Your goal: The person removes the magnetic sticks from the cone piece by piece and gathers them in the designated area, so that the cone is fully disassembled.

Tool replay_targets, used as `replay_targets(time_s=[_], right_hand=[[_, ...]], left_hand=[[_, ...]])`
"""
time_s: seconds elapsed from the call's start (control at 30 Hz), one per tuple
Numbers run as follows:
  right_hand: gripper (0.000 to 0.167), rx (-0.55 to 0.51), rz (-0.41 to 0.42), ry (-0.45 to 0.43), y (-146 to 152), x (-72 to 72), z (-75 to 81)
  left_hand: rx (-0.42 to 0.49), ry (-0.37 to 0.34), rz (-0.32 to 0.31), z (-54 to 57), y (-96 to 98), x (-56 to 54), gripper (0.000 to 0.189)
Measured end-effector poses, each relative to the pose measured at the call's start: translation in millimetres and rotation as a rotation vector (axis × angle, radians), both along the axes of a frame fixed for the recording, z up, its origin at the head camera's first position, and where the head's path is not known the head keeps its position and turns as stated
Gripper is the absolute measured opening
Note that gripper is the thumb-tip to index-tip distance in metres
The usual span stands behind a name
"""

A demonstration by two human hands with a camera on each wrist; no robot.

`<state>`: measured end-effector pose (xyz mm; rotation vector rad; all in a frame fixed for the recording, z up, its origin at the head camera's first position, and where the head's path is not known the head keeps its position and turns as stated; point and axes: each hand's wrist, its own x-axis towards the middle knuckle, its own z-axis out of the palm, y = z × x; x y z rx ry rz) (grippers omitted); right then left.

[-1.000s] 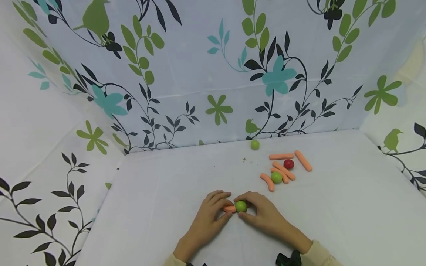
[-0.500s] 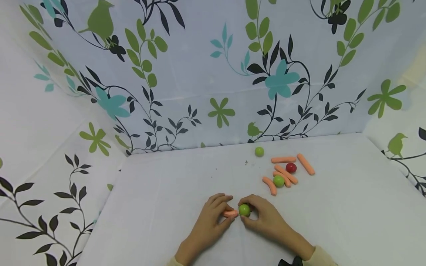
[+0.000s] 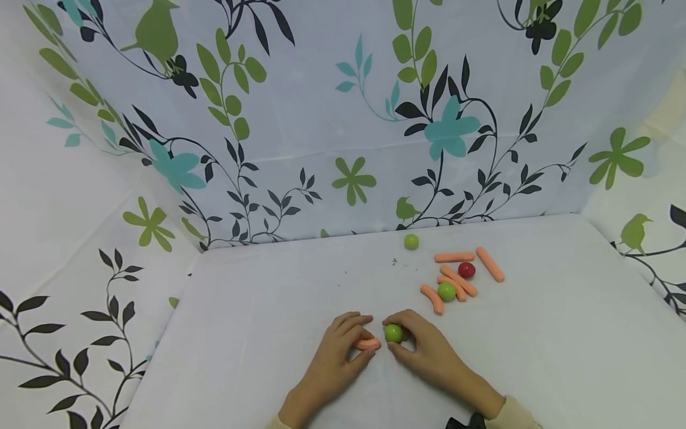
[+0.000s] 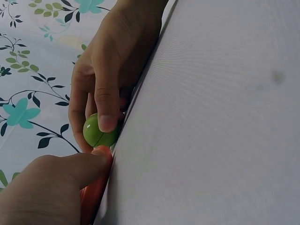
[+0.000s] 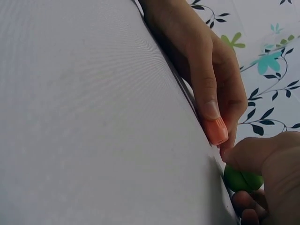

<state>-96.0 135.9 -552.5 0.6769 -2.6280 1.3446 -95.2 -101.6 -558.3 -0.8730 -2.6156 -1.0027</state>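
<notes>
My left hand (image 3: 340, 348) pinches a short orange sausage-shaped stick (image 3: 370, 344) on the white table, thumb in front and fingers behind. Just to its right, my right hand (image 3: 426, 345) holds a shiny green ball (image 3: 393, 333) between thumb and fingers. A small gap parts the stick's end from the ball in the head view. In the left wrist view the thumb lies along the stick (image 4: 95, 194), and the ball (image 4: 93, 132) shows a thin dark line. The right wrist view has the stick's blunt end (image 5: 217, 133) poking out under the left thumb; fingers partly hide the ball (image 5: 241, 179).
Beyond the right hand lie several more orange sticks (image 3: 454, 257), a red ball (image 3: 467, 270) and another green ball (image 3: 447, 291). One green ball (image 3: 411, 241) sits by the table's back edge. A patterned cloth (image 3: 300, 119) hangs behind the white table (image 3: 257, 310).
The green ball and the orange stick touched end to end a second ago; now they stand slightly apart. Both hands keep their grips. The head view has shifted a little.
</notes>
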Motion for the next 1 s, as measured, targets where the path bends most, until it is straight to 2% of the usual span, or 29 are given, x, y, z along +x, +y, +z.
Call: replay_targets(time_s=[0.13, 0.3, 0.5, 0.63, 0.87, 1.0], right_hand=[[0.042, -0.007, -0.012, -0.006, 0, -2.3, 1.6], [0.044, 0.01, -0.074, 0.009, 3, -4.5, 6.1], [0.045, 0.14, -0.158, 0.074, 6, -5.4, 13.7], [0.044, 0.199, -0.18, 0.078, 8, -13.2, 19.7], [0.042, 0.26, -0.156, 0.092, 10, -26.4, 22.5], [0.044, 0.316, -0.147, 0.048, 13, -32.1, 28.3]], left_hand=[[-0.007, 0.014, -0.002, -2.4, 0.1, -1.1, 0.014], [-0.004, 0.04, -0.006, -1.3, 4.1, -3.5, 0.018], [-0.027, 0.034, -0.017, 3.1, 5.5, -6.0, 0.016], [-0.086, 0.039, -0.021, 8.5, 7.7, -15.5, 0.017], [-0.193, 0.036, -0.003, 20.0, 8.0, -34.2, 0.017], [-0.238, 0.048, 0.011, 24.7, 2.5, -42.4, 0.018]])
